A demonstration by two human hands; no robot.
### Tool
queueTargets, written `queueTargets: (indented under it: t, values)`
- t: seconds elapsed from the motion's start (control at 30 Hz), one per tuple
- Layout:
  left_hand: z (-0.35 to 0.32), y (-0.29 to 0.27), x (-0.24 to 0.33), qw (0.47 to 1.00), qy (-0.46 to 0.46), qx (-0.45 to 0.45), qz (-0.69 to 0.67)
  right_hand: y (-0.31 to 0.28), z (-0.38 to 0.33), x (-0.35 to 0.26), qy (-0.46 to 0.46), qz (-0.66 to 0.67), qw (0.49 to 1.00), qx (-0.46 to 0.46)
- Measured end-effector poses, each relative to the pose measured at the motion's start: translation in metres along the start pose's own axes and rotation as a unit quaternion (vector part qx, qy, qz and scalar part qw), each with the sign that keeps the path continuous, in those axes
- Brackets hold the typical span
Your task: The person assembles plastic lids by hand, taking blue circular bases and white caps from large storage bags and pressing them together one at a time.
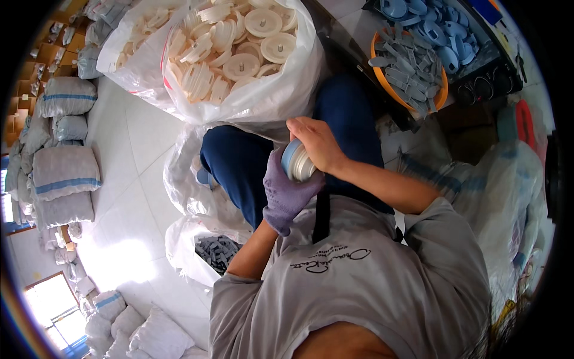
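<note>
My left hand (286, 196), in a purple glove, is closed round a round plastic part (301, 166) with a cream ribbed body and a light blue face. Bare, my right hand (318, 143) grips the same part from the far right side, its fingers bent over the blue face. The part is held above my lap, between my knees; the palms hide some of it. Just beyond my knees stands a white plastic bag (251, 107) heaped with cream round discs (263, 23).
An orange basin (442, 99) of grey flat pieces (406, 66) sits at the far right, beside a dark crate with light blue parts (439, 30). At my left, an open bag holds dark grey pieces (216, 254). Stuffed sacks (67, 170) line the left wall.
</note>
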State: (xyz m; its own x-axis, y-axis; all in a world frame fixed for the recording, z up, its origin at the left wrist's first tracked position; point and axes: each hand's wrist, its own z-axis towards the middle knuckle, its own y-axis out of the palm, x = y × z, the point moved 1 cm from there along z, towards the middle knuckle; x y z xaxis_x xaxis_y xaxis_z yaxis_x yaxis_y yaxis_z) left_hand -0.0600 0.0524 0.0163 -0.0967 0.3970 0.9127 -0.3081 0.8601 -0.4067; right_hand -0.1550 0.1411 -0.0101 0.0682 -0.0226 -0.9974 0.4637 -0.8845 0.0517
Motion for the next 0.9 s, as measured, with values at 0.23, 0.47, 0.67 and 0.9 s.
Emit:
queueTargets:
  t: [0.23,0.47,0.67,0.9]
  values:
    - [-0.006,-0.018,0.015,0.996,0.05,-0.042,0.066,0.002,-0.012,-0.017,0.004,0.026,0.999,-0.028]
    - [-0.002,-0.024,-0.009,0.998,0.021,-0.047,-0.024,-0.003,-0.009,-0.009,-0.013,-0.038,0.997,-0.07]
    - [0.004,-0.049,-0.004,0.982,0.034,-0.18,0.034,-0.028,-0.028,-0.033,-0.134,-0.164,0.955,-0.206]
    - [-0.005,-0.054,0.002,0.969,-0.032,-0.244,-0.02,-0.026,-0.05,-0.03,-0.164,-0.264,0.919,-0.242]
